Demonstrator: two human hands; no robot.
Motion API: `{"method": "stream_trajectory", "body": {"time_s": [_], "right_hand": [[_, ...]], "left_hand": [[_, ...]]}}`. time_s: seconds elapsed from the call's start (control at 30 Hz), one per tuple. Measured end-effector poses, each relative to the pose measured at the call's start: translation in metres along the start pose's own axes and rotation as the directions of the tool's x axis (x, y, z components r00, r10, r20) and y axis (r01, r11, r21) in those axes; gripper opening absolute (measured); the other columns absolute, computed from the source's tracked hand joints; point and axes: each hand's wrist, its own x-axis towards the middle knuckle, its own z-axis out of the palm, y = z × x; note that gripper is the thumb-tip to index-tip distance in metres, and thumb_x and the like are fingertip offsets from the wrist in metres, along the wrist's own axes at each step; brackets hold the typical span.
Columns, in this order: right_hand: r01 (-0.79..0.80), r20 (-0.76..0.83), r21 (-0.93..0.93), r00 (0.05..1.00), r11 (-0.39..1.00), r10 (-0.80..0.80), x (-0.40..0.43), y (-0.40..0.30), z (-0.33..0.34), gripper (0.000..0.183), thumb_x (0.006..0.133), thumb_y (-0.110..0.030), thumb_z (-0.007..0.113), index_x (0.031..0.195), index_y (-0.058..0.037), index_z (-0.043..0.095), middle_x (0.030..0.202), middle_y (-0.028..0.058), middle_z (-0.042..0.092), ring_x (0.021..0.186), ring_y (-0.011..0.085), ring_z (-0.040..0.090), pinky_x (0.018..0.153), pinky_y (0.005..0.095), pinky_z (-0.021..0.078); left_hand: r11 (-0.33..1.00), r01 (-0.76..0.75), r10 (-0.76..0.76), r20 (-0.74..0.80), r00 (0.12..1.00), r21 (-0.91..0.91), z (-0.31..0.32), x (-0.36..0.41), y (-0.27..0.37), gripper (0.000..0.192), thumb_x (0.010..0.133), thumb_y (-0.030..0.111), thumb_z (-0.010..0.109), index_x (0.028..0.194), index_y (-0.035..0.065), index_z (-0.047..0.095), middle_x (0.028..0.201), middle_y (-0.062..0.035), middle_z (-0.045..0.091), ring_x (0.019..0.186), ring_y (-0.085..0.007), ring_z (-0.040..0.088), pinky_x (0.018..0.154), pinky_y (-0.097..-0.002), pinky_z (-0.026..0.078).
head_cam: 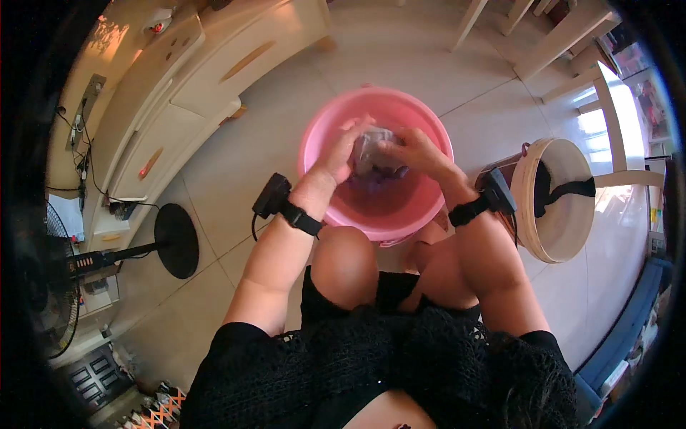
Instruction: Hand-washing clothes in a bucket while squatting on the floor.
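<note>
A round pink plastic basin (pixel 316 123) stands on the floor before my knees, with water in it. Over its middle, a wet light-grey cloth (pixel 372 147) is held between both hands; motion blur softens its outline. My left hand (pixel 345 147) presses the cloth from the left side, fingers pointing away from me. From the right, my right hand (pixel 420 150) grips it with thumb and fingers. Directly below the hands, a dark, purplish item (pixel 383 177) lies in the water; its shape is unclear.
Right of the basin stands a whitish bucket (pixel 557 236) with black cloth (pixel 571 189) over its rim. A standing fan's round black base (pixel 177 241) is at left, beside a white drawer cabinet (pixel 161 128). White furniture legs (pixel 469 24) rise at the far right.
</note>
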Motion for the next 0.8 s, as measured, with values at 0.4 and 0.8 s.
{"method": "stream_trajectory", "body": {"time_s": [0.4,0.8], "right_hand": [[0.036,-0.412,0.011,0.911,0.999,-0.028,0.001,-0.063,0.035,0.033,0.087,-0.031,0.047,0.095,-0.0029,0.06,0.086,0.0187,0.062,0.082,0.0251,0.06,0.073,0.0337,0.0452],[-0.148,-0.579,-0.465,0.797,0.873,-0.173,0.016,-0.029,0.025,0.026,0.081,-0.028,0.053,0.078,-0.0023,0.057,0.079,0.0142,0.06,0.068,0.0328,0.058,0.062,0.043,0.046]], "left_hand": [[0.974,-0.135,0.132,-0.027,0.991,-0.182,-0.026,0.015,-0.008,0.023,0.084,0.029,0.055,0.092,0.0071,0.054,0.082,-0.0017,0.057,0.076,-0.013,0.054,0.069,-0.0262,0.045],[0.964,0.032,-0.108,-0.278,0.955,-0.265,0.035,0.004,-0.018,0.026,0.087,0.031,0.045,0.096,0.0095,0.056,0.09,-0.0058,0.06,0.081,-0.0212,0.058,0.076,-0.0348,0.048]]}}
